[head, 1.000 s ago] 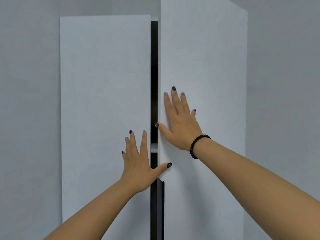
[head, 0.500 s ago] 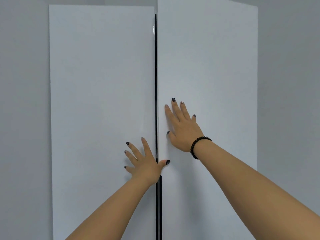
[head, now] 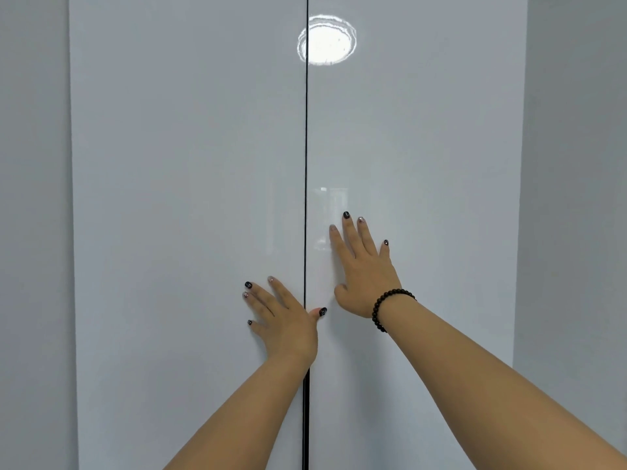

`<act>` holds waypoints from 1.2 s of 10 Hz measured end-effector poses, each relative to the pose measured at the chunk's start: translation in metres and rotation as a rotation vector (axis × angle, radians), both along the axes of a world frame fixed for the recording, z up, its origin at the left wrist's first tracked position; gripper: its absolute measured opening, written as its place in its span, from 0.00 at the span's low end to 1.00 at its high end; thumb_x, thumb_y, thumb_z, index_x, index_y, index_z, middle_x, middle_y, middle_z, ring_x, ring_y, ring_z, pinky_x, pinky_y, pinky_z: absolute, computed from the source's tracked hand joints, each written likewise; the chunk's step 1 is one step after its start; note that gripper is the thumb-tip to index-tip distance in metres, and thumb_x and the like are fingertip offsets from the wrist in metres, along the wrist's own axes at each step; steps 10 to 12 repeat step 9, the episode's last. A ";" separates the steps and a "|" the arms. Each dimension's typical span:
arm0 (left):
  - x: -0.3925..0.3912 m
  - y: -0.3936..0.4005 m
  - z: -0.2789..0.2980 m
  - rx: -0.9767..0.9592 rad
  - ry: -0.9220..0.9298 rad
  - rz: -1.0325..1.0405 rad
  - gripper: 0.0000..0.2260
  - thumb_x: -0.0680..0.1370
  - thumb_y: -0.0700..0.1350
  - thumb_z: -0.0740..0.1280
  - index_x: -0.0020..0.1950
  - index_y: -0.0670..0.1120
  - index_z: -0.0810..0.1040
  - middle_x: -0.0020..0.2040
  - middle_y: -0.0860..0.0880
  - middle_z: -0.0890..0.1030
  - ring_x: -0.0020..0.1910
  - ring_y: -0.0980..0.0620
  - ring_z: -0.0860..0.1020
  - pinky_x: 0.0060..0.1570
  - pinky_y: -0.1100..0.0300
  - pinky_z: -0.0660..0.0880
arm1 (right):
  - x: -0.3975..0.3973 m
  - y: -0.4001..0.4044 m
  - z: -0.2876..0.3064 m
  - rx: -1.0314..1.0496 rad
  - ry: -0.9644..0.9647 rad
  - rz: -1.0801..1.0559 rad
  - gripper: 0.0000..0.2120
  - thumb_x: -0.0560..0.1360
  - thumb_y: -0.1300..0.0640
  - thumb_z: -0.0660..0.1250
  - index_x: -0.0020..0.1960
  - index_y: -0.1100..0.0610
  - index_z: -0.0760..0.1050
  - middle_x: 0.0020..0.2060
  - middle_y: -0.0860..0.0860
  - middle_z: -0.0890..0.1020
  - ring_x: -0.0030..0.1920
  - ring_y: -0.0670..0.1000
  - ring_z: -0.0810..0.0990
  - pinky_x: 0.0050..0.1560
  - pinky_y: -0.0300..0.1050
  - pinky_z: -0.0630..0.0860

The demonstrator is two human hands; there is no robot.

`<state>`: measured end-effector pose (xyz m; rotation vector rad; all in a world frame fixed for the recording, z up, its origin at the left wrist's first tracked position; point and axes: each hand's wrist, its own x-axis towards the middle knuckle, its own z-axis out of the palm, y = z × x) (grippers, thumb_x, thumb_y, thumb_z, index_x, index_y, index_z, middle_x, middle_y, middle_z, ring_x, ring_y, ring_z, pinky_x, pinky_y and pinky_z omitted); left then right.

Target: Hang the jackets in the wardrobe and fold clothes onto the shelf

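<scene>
Left hand [head: 288, 320] lies flat with fingers spread on the left door [head: 186, 215], thumb crossing the seam. Right hand [head: 364, 276], beaded bracelet [head: 390, 308] on its wrist, presses flat and open on the right door [head: 424, 164]. Wardrobe [head: 237, 96] fills the view straight ahead: glossy white, doors meeting at a thin dark gap, a round light glare [head: 327, 40] up top.

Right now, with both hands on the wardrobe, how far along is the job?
Done: the left door and right door meet with only a thin dark seam between them. In hand: the left hand and right hand press flat against the doors beside that seam. Left: no jackets or folded clothes show, so I cannot confirm that they are put away inside.
</scene>
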<state>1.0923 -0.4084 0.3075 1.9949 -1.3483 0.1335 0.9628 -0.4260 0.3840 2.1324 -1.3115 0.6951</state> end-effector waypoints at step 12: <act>0.049 0.034 -0.029 0.041 -0.305 -0.128 0.35 0.82 0.59 0.50 0.76 0.48 0.29 0.74 0.40 0.26 0.76 0.42 0.33 0.73 0.40 0.56 | 0.008 0.025 -0.056 0.291 -0.175 0.016 0.40 0.76 0.52 0.58 0.77 0.52 0.35 0.75 0.49 0.30 0.76 0.53 0.33 0.75 0.58 0.50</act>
